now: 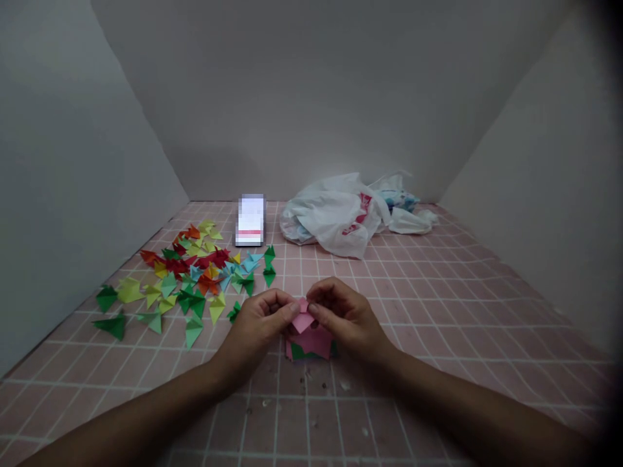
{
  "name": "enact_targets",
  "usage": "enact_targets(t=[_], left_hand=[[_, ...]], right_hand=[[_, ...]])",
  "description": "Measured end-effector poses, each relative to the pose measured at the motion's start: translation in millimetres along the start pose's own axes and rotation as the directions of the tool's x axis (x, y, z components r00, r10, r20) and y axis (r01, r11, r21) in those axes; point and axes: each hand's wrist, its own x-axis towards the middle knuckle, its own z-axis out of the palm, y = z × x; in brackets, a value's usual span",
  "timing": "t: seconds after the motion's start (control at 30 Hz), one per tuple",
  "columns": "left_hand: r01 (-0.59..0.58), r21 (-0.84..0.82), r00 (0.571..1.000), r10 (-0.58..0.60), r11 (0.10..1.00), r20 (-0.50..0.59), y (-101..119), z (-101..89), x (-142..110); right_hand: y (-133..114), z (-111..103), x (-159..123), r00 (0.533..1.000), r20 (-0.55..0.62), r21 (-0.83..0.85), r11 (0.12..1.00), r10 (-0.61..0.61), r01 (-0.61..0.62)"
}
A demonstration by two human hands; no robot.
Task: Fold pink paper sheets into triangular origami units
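Pink paper (pixel 304 322), folded, one piece. Left hand (pixel 263 318): fingers (pixel 284 316) pinch its ten-o'clock side. Right hand (pixel 348 318): fingers pinch its two-o'clock side.

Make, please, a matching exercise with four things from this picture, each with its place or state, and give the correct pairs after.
Things:
1. Small pink folded paper
2. Smartphone
3. White plastic bag
4. Multicoloured folded paper pieces

Place or state:
A. Crumpled, with red print
B. Held between left hand and right hand
C. Scattered at the left
D. Lit up

Pairs: 1-B; 2-D; 3-A; 4-C
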Motion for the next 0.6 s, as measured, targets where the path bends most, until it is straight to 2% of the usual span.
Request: enact_targets(t=[0.17, 0.5, 0.6], left_hand=[[-0.016, 0.008, 0.999, 0.016, 1.000, -0.031, 0.9, 1.7, 0.9], [-0.098, 0.159, 0.991, 0.111, 0.982, -0.070, 1.2, 2.1, -0.3], [-0.111, 0.184, 0.988, 0.127, 0.977, -0.082, -0.5, 1.8, -0.9]], right_hand=[[-1.2, -1.5, 4.8, 0.991, 0.030, 0.121, 0.984, 0.131, -0.134], [1.3, 0.6, 3.5, 0.990, 0.042, 0.175, 0.974, 0.137, -0.143], [4.2, -0.5, 3.4, 0.989, 0.055, 0.137, 0.980, 0.138, -0.145]])
